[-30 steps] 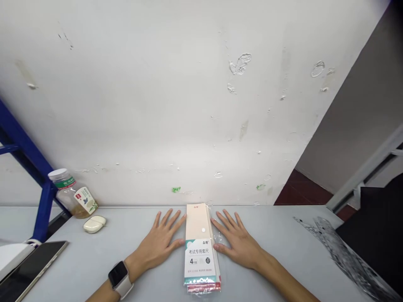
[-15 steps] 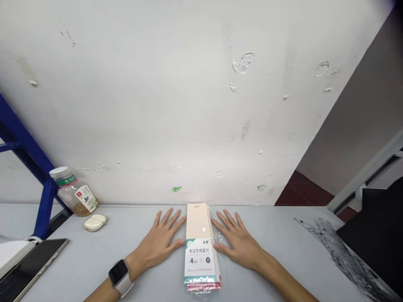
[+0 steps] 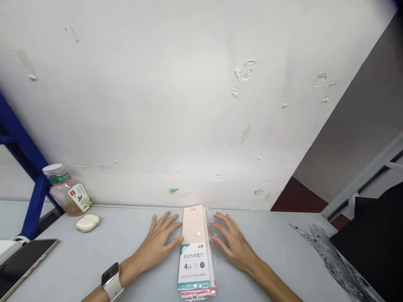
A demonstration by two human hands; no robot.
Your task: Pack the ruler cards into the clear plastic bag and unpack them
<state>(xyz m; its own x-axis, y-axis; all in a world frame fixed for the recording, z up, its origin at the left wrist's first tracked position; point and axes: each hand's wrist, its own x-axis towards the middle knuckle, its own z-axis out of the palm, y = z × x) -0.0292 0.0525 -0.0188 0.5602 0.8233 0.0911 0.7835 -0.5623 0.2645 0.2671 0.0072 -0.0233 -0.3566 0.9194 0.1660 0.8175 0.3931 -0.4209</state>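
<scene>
A stack of flat ruler-set packages in clear plastic (image 3: pixel 194 251) lies upright in view on the grey table (image 3: pixel 151 289), its far end close to the wall. My left hand (image 3: pixel 159 243), with a watch (image 3: pixel 111 274) on the wrist, rests at the left side of the packages, fingers spread and thumb tip at their edge. To their right is my right hand (image 3: pixel 235 245), its fingers apart and slightly curved beside the plastic wrapper. Neither hand holds anything.
At the left stand a clear bottle with a white lid (image 3: pixel 69 191) and a blue metal frame (image 3: pixel 33 201). A cream case (image 3: pixel 88 222) and a phone (image 3: pixel 25 266) lie nearby. Crumpled printed plastic (image 3: pixel 336 260) and a black object (image 3: pixel 371 239) are at the right.
The fingers of my right hand have drawn in from lying flat to a slight curve. My left hand has shifted a little. The whole view has moved slightly.
</scene>
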